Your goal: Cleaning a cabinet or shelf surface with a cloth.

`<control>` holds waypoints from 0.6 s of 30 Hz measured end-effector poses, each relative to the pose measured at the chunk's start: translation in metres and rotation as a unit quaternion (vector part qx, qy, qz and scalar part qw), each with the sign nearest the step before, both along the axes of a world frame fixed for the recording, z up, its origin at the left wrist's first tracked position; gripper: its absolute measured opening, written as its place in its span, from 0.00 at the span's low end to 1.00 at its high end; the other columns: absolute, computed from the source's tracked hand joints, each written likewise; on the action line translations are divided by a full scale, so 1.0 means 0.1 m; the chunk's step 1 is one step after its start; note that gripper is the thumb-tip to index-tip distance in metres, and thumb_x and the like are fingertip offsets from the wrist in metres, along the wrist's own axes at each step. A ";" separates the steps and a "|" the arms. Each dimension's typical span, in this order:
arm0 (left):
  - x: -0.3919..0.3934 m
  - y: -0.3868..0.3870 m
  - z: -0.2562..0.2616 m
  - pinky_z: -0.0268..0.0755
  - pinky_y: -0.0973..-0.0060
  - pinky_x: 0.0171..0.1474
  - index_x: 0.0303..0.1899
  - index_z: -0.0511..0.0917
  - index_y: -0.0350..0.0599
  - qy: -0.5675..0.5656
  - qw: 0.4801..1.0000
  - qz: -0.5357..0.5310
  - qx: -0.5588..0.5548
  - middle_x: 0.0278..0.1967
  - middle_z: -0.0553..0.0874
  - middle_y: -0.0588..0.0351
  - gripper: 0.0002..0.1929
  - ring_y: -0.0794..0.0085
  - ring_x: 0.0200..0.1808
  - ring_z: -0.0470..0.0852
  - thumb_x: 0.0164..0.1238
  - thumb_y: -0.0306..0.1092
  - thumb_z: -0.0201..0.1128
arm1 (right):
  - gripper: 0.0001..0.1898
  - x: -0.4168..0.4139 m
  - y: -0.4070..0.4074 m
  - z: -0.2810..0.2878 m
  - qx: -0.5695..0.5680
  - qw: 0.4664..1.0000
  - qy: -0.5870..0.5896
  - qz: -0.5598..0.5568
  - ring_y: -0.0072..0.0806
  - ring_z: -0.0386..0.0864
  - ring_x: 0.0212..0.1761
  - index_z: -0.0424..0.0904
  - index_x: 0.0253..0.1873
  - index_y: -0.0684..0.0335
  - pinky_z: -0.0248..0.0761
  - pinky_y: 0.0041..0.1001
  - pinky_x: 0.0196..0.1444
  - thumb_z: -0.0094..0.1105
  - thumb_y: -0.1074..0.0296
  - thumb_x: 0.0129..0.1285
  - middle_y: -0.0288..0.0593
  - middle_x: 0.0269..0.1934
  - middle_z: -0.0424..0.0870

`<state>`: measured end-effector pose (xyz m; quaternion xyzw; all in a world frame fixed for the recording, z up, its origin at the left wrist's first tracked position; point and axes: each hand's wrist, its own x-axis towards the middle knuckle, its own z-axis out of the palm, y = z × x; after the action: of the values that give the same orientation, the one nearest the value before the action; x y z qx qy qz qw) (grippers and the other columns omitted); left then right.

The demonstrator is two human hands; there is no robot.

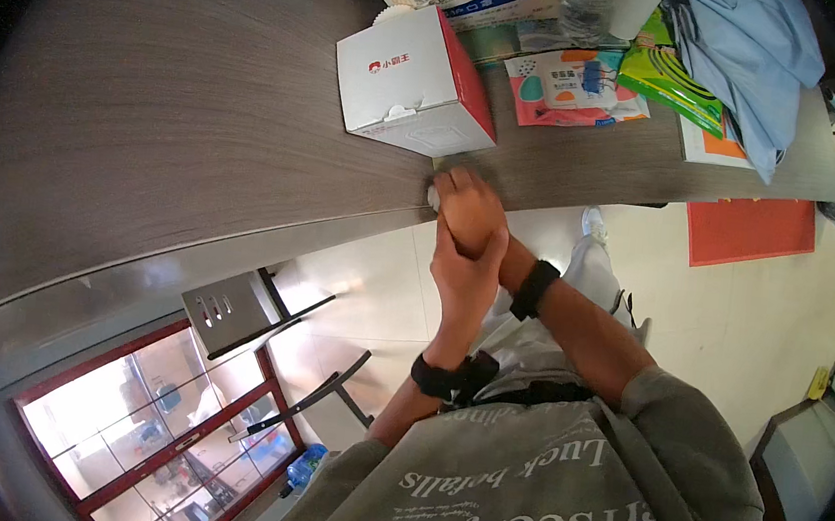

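My left hand (464, 269) wraps around the lower part of my right hand (471, 209), near the wrist. The right fingers are curled down at the front edge of the wood-grain table (178, 87). A small pale thing (433, 198) peeks out beside those fingers; what it is, and whether the hand grips it, cannot be made out. Just beyond the right hand stands a white and red cardboard box (404, 82) with a tab flap. To its right lies a pink and white soft pack of wipes (577, 91). Both wrists wear black straps.
At the back are a printed carton (503, 1), a clear plastic bottle (586, 9), a green packet (672, 85) and blue cloth (753, 59). Below the table edge are a metal-backed chair (231, 314) and a red-framed glass door (181, 441). A red mat (752, 232) lies on the tiles.
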<state>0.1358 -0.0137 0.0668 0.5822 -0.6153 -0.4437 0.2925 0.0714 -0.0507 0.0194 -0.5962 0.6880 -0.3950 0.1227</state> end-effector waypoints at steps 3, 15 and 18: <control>-0.11 -0.21 0.08 0.75 0.68 0.45 0.53 0.71 0.29 -0.019 1.000 -0.014 0.010 0.43 0.83 0.43 0.31 0.62 0.43 0.83 0.52 0.41 0.71 | 0.14 0.03 0.01 -0.02 0.009 1.000 -0.014 -0.004 0.46 0.76 0.38 0.71 0.39 0.66 0.73 0.38 0.38 0.58 0.72 0.44 0.50 0.36 0.74; -0.10 -0.21 0.11 0.75 0.69 0.47 0.51 0.73 0.29 -0.047 0.999 0.002 0.008 0.42 0.83 0.41 0.30 0.61 0.44 0.83 0.52 0.42 0.71 | 0.13 0.05 0.14 0.02 0.015 1.000 0.013 -0.001 0.43 0.77 0.37 0.72 0.37 0.65 0.75 0.36 0.35 0.59 0.70 0.45 0.49 0.36 0.74; -0.02 0.05 0.05 0.75 0.69 0.47 0.52 0.72 0.29 -0.033 0.999 -0.002 -0.014 0.42 0.83 0.41 0.30 0.61 0.45 0.83 0.52 0.41 0.71 | 0.13 0.05 0.14 0.03 0.007 0.999 0.031 -0.006 0.41 0.77 0.37 0.72 0.36 0.65 0.75 0.35 0.34 0.60 0.69 0.45 0.48 0.36 0.74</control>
<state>0.1336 -0.0088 0.0721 0.5908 -0.6321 -0.4164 0.2793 0.0762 -0.0370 0.0219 -0.6033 0.6977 -0.3724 0.1029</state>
